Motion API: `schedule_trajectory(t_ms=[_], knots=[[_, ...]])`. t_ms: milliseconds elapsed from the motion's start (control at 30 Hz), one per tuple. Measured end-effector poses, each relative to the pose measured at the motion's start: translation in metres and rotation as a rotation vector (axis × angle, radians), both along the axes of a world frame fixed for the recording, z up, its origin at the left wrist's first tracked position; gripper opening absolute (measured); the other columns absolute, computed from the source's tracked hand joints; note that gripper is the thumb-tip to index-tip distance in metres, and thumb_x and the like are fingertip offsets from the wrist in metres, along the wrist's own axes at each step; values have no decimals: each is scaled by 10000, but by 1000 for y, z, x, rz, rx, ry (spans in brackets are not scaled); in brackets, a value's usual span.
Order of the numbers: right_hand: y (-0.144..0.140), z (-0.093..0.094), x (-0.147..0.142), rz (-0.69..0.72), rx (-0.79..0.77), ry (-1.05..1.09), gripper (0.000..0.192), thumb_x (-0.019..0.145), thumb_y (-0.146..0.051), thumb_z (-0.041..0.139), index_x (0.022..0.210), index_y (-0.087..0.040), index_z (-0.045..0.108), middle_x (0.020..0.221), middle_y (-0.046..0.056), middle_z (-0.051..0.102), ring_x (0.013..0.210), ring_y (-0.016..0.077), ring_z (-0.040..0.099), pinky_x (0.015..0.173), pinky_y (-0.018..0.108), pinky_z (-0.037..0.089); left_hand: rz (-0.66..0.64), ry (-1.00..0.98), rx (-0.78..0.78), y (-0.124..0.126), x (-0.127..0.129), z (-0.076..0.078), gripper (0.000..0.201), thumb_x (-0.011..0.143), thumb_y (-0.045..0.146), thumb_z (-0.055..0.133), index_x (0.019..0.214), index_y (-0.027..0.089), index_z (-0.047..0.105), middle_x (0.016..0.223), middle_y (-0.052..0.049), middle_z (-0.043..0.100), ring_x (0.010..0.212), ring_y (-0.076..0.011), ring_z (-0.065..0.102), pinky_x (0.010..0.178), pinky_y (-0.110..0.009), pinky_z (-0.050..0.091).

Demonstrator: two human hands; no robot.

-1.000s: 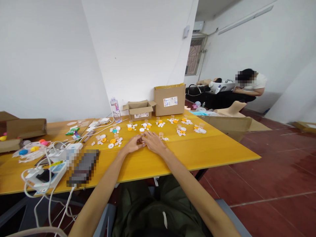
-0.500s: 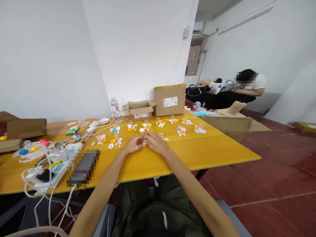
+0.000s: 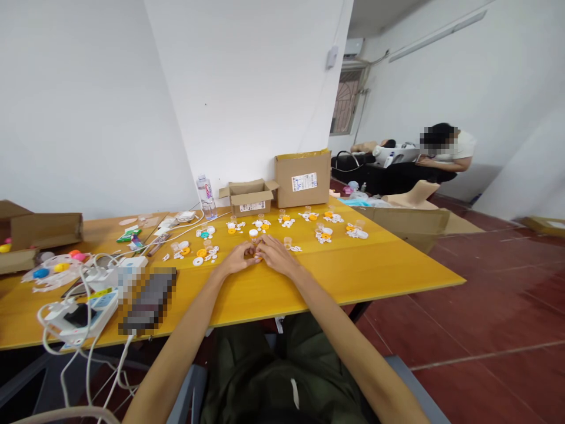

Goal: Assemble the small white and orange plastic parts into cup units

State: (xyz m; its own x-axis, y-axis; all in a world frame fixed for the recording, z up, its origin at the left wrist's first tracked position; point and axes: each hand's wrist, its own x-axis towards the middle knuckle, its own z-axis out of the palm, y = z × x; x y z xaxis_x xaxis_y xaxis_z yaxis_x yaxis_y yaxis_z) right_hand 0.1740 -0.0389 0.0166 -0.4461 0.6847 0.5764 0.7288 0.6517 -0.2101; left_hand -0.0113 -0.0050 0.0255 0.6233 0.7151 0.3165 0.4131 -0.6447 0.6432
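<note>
My left hand (image 3: 238,258) and my right hand (image 3: 274,254) meet over the yellow table, fingers bent inward and fingertips close together. Both are closed around something small that the fingers mostly hide. Just beyond my fingertips stands a small clear cup with a white top (image 3: 253,234). To the right of my right hand is another clear cup (image 3: 288,242), with small white pieces (image 3: 295,248) beside it. Left of my left hand lie an orange ring (image 3: 202,253), a white disc (image 3: 198,261) and several small white parts (image 3: 213,254).
More groups of cups and orange and white parts (image 3: 325,235) spread across the table (image 3: 379,277). Behind them stand an open carton (image 3: 251,200), a closed carton (image 3: 302,179) and a water bottle (image 3: 205,197). Power strips (image 3: 99,303) with cables and a phone (image 3: 150,299) lie left. Another person (image 3: 450,156) sits far right.
Both hands stay in nearly the same place, with only slight finger movement. An orange bit seen between the fingertips earlier is now mostly covered.
</note>
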Motion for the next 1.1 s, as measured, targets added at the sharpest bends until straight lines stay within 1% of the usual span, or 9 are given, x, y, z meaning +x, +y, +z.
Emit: schedule_trajectory(t_ms=[333, 500, 667, 800, 967, 1100], knots=[[1, -1, -2, -31, -5, 16, 115, 936, -185, 576, 855, -216, 652, 1145, 87, 599, 1069, 214, 553, 886, 352, 461, 0, -2, 4, 1, -1, -1, 148, 791, 312, 668, 801, 178, 607, 783, 6, 581, 769, -153, 525, 771, -295, 468], [2, -2, -2, -31, 2, 21, 102, 935, -196, 587, 882, -223, 670, 1145, 86, 596, 1051, 215, 553, 876, 352, 463, 15, 0, 1, 1, -1, -2, 180, 786, 349, 675, 800, 184, 603, 773, 1, 578, 766, -161, 522, 762, -299, 467], [4, -5, -2, -37, 15, 24, 96, 932, -218, 605, 876, -231, 681, 1138, 82, 590, 1037, 213, 545, 881, 353, 458, 1, -18, 4, 1, 0, -1, 146, 779, 302, 670, 771, 184, 584, 764, 1, 570, 754, -158, 523, 755, -300, 465], [5, -5, -3, -43, 22, 17, 99, 934, -224, 606, 874, -226, 684, 1130, 83, 584, 1031, 211, 545, 880, 352, 457, 2, -28, 5, 1, 0, -1, 157, 777, 298, 690, 760, 181, 586, 757, 2, 576, 756, -159, 532, 757, -301, 474], [6, -5, -5, -66, 24, 0, 100, 929, -221, 614, 858, -215, 683, 1110, 84, 582, 1031, 211, 552, 870, 352, 459, 17, -6, 2, 1, 0, -1, 176, 781, 326, 690, 776, 180, 591, 763, 0, 579, 759, -160, 531, 766, -303, 474], [3, -4, -6, -82, 18, -7, 82, 928, -224, 614, 884, -219, 684, 1118, 83, 582, 1036, 213, 556, 882, 353, 457, 13, 7, -4, 0, 0, 0, 170, 783, 330, 680, 786, 180, 600, 777, -4, 588, 766, -162, 532, 774, -307, 477]])
